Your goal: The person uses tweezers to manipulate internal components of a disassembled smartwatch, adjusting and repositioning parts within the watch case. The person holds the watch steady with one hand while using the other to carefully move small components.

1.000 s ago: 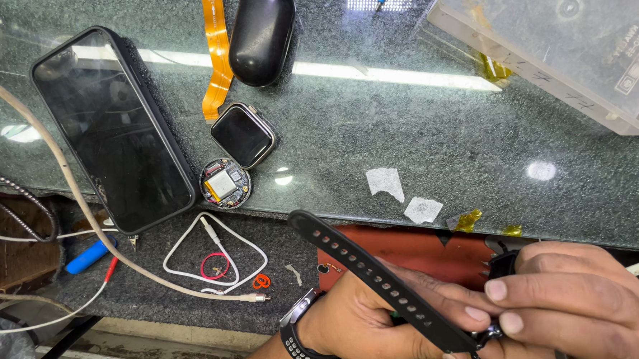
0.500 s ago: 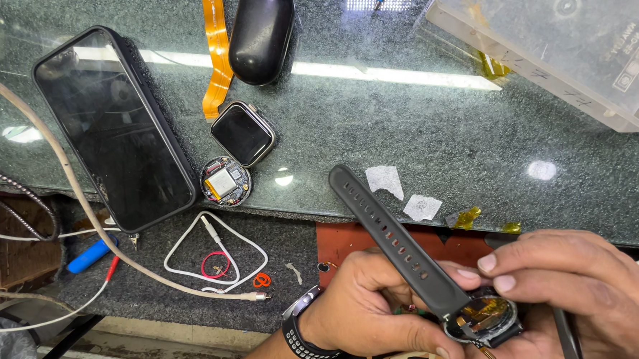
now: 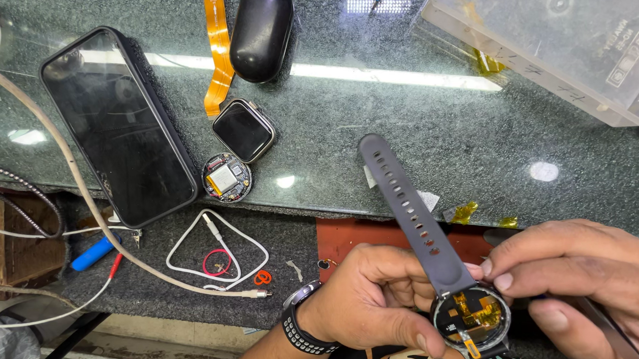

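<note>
Opened round watch body [image 3: 472, 317], pinched at its rim between left hand [image 3: 371, 299] and right hand [image 3: 589, 275], circuitry exposed. Its soft perforated strap [image 3: 407, 204] rose away from the grip. Light and fragile, it seemed best held by the casing edge.

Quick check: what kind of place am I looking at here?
Likely an electronics repair counter: an opened round watch held in both hands, a small watch circuit module, a loose orange ribbon cable and a phone.

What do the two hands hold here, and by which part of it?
Both the left hand and the right hand grip an opened round smartwatch at its case rim, near the strap joint.
</note>
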